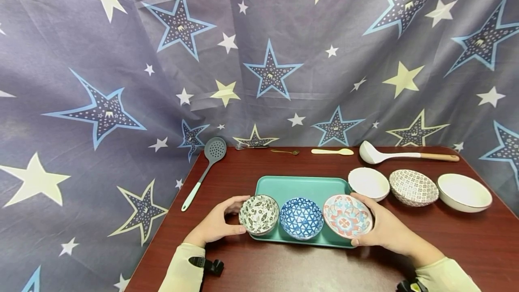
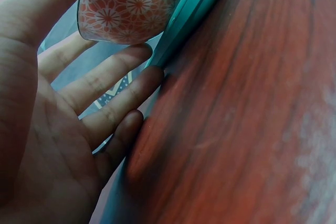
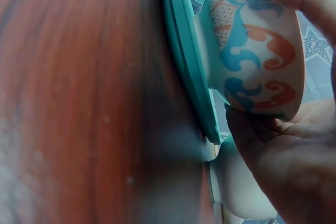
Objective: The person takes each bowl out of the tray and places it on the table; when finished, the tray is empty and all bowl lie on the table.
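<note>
Pinching a round leaf-patterned bowl (image 1: 259,214) between thumb and fingers, the left hand (image 1: 216,223) has its red flowered outside close by. The right hand (image 1: 387,233) grasps a scroll-patterned bowl (image 1: 348,216), coral and blue on white, by its side. Between the grips, a blue triangle-patterned bowl (image 1: 302,218) sits on a smooth, rimmed teal tray (image 1: 302,186). Just beyond the right grip stand a plain white bowl (image 1: 369,184) and a lattice-patterned bowl (image 1: 413,188); past the left, a perforated grey skimmer (image 1: 215,149) lies on wood-grained tabletop (image 1: 243,260).
</note>
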Motion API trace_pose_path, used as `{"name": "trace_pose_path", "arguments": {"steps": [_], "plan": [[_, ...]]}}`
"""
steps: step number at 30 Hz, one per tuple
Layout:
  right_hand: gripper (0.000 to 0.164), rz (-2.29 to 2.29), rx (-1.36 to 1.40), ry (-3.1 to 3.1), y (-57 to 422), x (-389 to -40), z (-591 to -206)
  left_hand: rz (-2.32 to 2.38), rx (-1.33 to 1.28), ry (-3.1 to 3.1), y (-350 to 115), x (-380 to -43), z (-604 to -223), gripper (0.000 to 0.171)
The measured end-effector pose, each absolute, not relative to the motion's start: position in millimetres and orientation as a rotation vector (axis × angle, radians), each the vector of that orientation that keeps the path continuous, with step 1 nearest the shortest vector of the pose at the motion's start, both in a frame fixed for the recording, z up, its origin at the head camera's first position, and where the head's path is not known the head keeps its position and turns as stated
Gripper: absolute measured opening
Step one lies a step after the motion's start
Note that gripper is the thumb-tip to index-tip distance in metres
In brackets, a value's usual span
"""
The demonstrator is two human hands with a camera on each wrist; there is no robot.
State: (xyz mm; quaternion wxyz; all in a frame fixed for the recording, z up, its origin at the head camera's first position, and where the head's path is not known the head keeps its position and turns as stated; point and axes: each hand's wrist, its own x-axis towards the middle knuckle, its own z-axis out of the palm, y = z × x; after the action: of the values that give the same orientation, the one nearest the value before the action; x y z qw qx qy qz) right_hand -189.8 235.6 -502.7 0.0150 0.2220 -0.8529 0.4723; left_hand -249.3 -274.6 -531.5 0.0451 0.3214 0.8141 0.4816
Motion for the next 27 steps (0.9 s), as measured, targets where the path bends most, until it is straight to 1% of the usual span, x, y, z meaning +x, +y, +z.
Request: {"name": "trace_pose_path", "arguments": {"steps": [12,27], "plan": [[0.112,1.531,0.669,-2.628,246.7,-189.7,-497.7,1.484,0.980,2.477,-273.6,-249.0,-531.7,0.082],[0.108,1.516,0.685,-2.581,271.0,-171.6,-501.3,1.473,0.963,2.487,-274.5,-249.1,-531.6,0.083]]}}
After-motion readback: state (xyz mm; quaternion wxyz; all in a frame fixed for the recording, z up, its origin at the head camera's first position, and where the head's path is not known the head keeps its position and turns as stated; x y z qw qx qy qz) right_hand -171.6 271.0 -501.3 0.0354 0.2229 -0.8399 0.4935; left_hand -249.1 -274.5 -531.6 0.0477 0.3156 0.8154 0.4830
